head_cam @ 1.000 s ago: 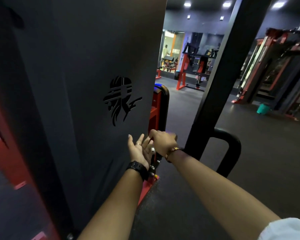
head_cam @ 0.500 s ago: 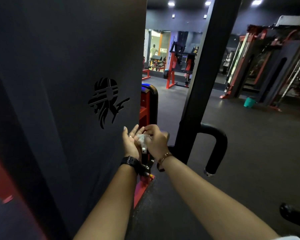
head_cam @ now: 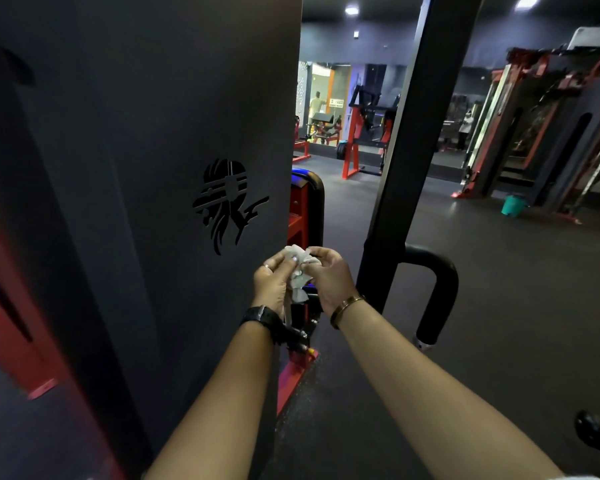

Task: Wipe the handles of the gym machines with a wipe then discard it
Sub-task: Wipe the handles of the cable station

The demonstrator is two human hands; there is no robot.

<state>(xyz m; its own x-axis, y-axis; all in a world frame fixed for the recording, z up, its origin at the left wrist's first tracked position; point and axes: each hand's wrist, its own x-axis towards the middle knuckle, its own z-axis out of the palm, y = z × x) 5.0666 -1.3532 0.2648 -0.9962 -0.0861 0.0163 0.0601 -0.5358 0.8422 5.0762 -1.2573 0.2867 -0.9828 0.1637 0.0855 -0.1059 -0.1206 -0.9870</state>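
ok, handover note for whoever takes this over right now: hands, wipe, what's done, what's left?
Hands: left hand grips the crumpled wipe; right hand grips it from the other side.
Wipe: bunched between both hands, touching no handle, beside the dark machine panel.
Nearest handle: black curved bar to the right, untouched.
Done: wipe in hand; handles already wiped cannot be told.
Left: wipe handles, discard wipe; a green bucket stands far right on the floor.
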